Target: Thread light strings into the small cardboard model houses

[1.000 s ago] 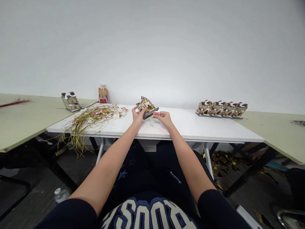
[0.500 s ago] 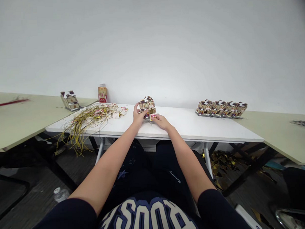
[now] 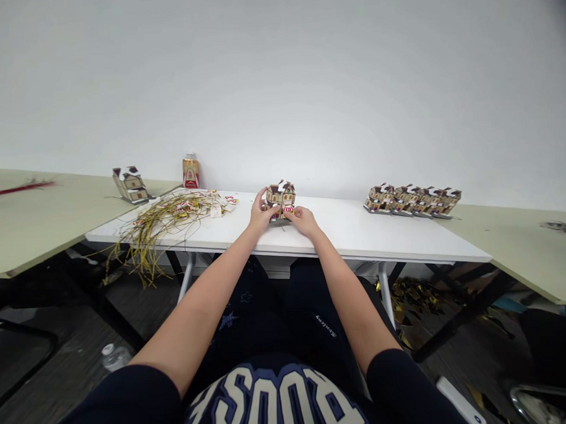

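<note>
A small model house (image 3: 280, 191) with brown, snow-patched roofs stands on the white table in front of me. My left hand (image 3: 259, 214) grips its left side, with the thumb across the lower front. My right hand (image 3: 304, 220) pinches a small red-and-white striped awning (image 3: 288, 209) against the lower right of the house front. Whether the awning is fixed to the wall, I cannot tell. On the left lies a tangled bundle of yellowish wires (image 3: 165, 217), with more striped pieces (image 3: 230, 200) at its right end.
Several similar houses (image 3: 406, 199) stand in a row on the right of the white table (image 3: 339, 238). Another house (image 3: 131, 184) and a red-and-gold container (image 3: 190, 172) are at the left. Greenish tables adjoin both sides. A plastic bottle (image 3: 115, 357) stands on the floor.
The house has shifted slightly right and turned to face me more squarely. My right hand has brought the striped awning up against its front.
</note>
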A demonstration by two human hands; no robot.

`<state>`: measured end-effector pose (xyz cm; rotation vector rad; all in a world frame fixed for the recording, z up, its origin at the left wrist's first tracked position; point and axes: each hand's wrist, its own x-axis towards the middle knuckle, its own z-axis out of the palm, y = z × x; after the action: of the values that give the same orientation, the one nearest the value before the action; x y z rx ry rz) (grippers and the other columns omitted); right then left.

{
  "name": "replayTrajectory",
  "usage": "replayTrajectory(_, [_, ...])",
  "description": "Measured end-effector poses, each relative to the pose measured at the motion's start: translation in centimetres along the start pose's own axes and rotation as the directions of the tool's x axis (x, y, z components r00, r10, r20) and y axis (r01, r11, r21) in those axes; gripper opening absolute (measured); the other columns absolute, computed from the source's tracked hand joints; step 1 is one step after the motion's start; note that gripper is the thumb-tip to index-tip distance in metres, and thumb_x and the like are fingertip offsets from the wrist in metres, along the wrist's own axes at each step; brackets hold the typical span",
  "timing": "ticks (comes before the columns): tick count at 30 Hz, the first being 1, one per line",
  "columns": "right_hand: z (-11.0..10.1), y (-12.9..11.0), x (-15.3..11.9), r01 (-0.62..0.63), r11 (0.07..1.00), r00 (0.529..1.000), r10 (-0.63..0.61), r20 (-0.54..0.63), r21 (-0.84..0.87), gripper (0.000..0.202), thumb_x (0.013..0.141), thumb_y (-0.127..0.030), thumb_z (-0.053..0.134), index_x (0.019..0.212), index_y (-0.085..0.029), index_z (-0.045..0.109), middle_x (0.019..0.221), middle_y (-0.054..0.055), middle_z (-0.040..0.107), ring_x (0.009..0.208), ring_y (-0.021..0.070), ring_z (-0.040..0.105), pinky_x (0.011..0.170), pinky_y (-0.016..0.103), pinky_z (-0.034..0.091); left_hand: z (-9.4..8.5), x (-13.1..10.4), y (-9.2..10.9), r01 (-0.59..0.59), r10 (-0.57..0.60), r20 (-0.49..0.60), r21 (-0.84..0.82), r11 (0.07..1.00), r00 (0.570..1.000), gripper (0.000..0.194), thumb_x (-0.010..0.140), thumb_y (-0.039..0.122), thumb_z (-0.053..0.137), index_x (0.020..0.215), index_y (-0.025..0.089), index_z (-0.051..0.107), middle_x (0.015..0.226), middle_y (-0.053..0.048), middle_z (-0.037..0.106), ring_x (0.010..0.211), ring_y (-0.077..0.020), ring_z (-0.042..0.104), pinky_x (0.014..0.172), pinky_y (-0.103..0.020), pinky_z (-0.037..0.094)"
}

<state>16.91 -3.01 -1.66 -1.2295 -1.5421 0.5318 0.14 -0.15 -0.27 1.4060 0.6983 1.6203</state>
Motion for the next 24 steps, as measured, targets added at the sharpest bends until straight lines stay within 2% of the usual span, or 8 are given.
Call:
replayTrajectory(8, [-0.36,0.3,-0.07,0.026,0.988,0.993,-0.043,-0.11,-0.149,0.045,0.07,-0.06,0.071,0.071,-0.023,0.046,0.063,-0.005,0.053,0.061,0.0143,0.046,0.058,0.026,0.031,-0.11,0.23,-0.44,0.025,-0.027,0.066,0.033,0.999,0.997,0.09,0.055,0.033,0.083,0.137,0.021,0.047,0.093,-0.004,0.065,0.072,-0.0165,0.063,0.069,-0.031,0.051])
replayTrajectory(14, [-0.4,0.13,-0.19,0.089,0.973,0.989,-0.113,-0.1,-0.211,0.046,0.076,-0.058,0.069,0.066,-0.023,0.04,0.06,-0.005,0.053,0.058,0.0139,0.045,0.057,0.026,0.029,-0.11,0.31,-0.79,0.083,-0.088,0.088,0.055,0.995,0.992,0.091,0.056,0.037,0.084,0.136,0.02,0.044,0.096,-0.006,0.065,0.073,-0.0182,0.064,0.068,-0.033,0.052])
replayTrajectory(20, [-0.72,-0.53,-0.34,0.02,0.922,0.987,-0.08,-0.139,-0.386,0.05,0.073,-0.064,0.07,0.066,-0.023,0.041,0.061,-0.003,0.055,0.06,0.0153,0.047,0.057,0.026,0.026,-0.25,0.34,-0.89,0.058,-0.071,0.121,0.103,0.993,0.99,0.08,0.057,0.037,0.083,0.127,0.018,0.05,0.098,-0.007,0.065,0.079,-0.0184,0.065,0.071,-0.032,0.052])
replayTrajectory(24, [-0.8,-0.46,-0.4,-0.05,0.907,0.982,-0.032,-0.188,-0.418,0.052,0.069,-0.067,0.07,0.068,-0.024,0.041,0.063,-0.003,0.054,0.061,0.0157,0.046,0.056,0.026,0.024,-0.19,0.01,-0.74,0.093,-0.108,0.166,0.098,0.991,0.98,0.085,0.054,0.037,0.087,0.126,0.019,0.046,0.098,-0.006,0.065,0.078,-0.0185,0.065,0.071,-0.033,0.053])
